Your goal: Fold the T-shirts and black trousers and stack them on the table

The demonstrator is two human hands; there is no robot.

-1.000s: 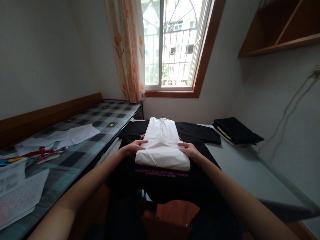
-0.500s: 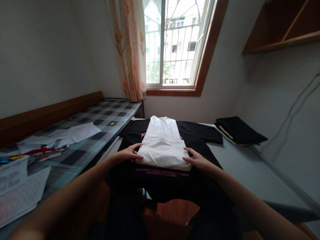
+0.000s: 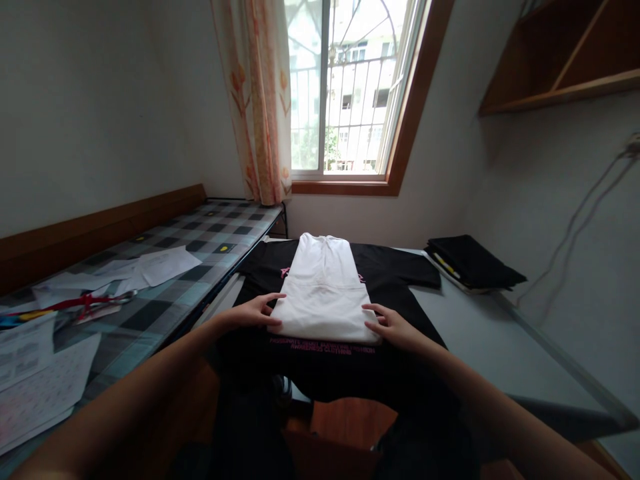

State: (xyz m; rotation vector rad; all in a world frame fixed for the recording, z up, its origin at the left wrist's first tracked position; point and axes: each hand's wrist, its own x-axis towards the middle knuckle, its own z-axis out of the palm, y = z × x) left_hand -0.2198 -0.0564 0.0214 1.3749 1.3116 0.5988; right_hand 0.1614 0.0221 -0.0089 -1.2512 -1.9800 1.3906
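A folded white garment lies over a black T-shirt with pink lettering, which is spread out with its sleeves to either side. The white garment's near part is doubled over, making a straight seam across its middle. At its left edge rests my left hand, thumb and index finger apart, their tips touching the cloth. My right hand touches the right edge the same way, with its fingers spread. Neither hand has closed round the fabric.
A white table supports the clothes; a black folder-like item lies on papers at its right. On the left, a checked mattress carries loose papers and a red ribbon-like item. A wooden shelf juts from the right wall.
The near fold of the white garment looks flatter and smoother. My fingers have shifted slightly along its edges, the left ones a little lower. The view has turned slightly right.
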